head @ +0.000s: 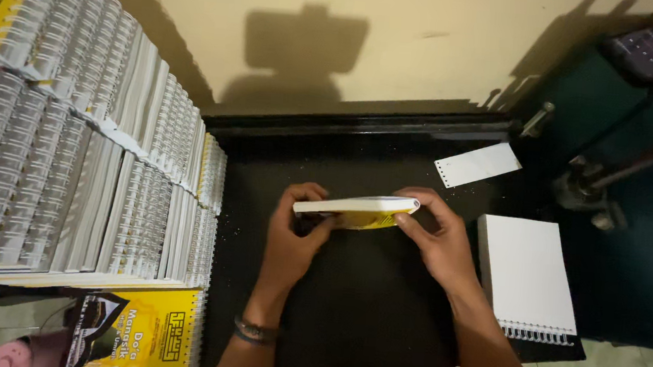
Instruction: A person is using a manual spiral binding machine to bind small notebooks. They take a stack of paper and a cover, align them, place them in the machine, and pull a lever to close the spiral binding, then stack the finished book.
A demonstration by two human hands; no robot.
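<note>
A thin stack of white pages with a yellow cover (359, 209) is held on edge above the black worktable (348, 309). My left hand (295, 235) grips its left end, fingers wrapped around the edge. Gripping the right end, with the thumb on the near face, is my right hand (438, 243). The stack's long edge points toward me, so its front is mostly hidden.
Several rows of wire-bound booklets (73, 148) are stacked at the left, with a yellow-covered one (140, 332) below. A white wire-bound pad (525, 277) lies at the right, a punched white sheet (477, 164) behind it, and a binding machine lever (615, 167) at far right.
</note>
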